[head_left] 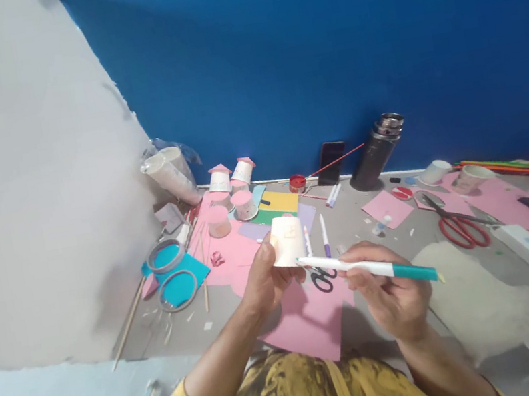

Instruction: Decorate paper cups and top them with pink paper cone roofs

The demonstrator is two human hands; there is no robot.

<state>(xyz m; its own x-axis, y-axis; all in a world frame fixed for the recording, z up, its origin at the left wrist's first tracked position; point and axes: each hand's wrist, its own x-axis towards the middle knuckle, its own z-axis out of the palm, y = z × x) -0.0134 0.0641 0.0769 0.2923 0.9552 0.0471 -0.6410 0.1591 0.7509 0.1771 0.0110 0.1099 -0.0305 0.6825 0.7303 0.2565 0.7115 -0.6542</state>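
My left hand (263,272) grips a white paper cup (287,238) that has a faint drawing on its side. In my right hand (390,288) is a white marker (372,266) with a teal end, its tip at the lower edge of the cup; whether it touches cannot be told. Beneath the hands lie pink paper sheets (310,319). A pair of black-handled scissors (323,279) is partly hidden behind the marker. Just beyond the cup are a purple-ended marker (324,235) and another marker.
Several decorated cups with pink tops (219,221) stand at the back left, near stacked cups (172,173) in plastic. Tape rings (178,290) lie on blue sheets at left. A dark flask (376,155) and a phone (331,163) stand by the blue wall. Red-handled scissors (462,229) lie right.
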